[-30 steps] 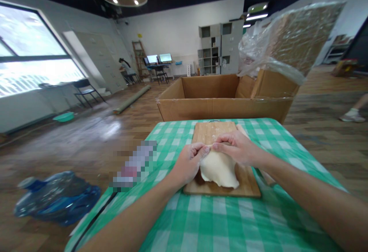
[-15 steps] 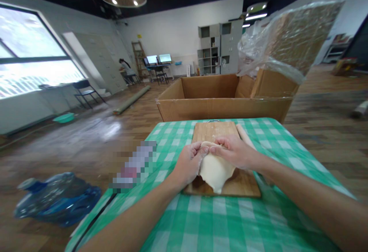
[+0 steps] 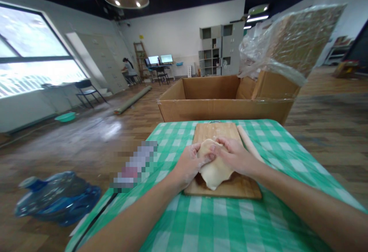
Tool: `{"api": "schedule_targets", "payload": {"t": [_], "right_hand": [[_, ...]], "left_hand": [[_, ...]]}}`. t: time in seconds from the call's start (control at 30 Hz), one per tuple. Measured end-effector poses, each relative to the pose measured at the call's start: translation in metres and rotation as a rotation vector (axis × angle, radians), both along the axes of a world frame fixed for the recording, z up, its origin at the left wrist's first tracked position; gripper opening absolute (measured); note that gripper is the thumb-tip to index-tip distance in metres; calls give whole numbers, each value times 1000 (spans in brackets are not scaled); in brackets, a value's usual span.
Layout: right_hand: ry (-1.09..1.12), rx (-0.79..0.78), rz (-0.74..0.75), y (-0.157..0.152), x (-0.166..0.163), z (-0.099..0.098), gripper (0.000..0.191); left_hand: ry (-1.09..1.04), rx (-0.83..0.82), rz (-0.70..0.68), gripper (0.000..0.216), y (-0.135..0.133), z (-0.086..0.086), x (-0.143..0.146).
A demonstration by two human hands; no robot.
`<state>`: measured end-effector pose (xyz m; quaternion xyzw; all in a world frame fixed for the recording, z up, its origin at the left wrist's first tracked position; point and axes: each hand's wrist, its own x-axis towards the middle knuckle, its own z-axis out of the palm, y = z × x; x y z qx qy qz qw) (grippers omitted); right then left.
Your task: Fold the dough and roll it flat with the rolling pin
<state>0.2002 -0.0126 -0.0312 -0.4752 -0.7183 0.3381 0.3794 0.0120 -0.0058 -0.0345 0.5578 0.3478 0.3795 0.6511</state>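
A pale sheet of dough is held up in both hands over a wooden cutting board, its lower edge hanging toward me. My left hand grips it from the left, with the thumb lying across its face. From the right, my right hand is closed on the dough, its thumb close to the left one. The fingertips behind the sheet are hidden. To the right of the board, partly behind my right wrist, lies a rolling pin.
The board rests on a green-and-white checked tablecloth. A blurred-out flat object with a black cable lies at the table's left. Beyond the table stands a large cardboard box. A big water bottle is at the lower left. A person sits far back.
The thumbs have shifted down over the dough, and more of its upper edge shows above them. Its lower tip has swung slightly left. The view has moved a little.
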Motion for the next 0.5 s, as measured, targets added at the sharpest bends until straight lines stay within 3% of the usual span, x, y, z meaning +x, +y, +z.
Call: {"api": "schedule_targets", "payload": {"t": [0.13, 0.3, 0.5], "right_hand": [[-101, 26, 120, -1, 1, 0, 43], [-26, 35, 86, -3, -1, -8, 49], [138, -190, 90, -7, -2, -11, 49]], "left_hand": [[10, 35, -2, 48, -2, 2, 2], [-19, 64, -48, 46, -1, 1, 4], [12, 82, -25, 47, 5, -5, 1]]}}
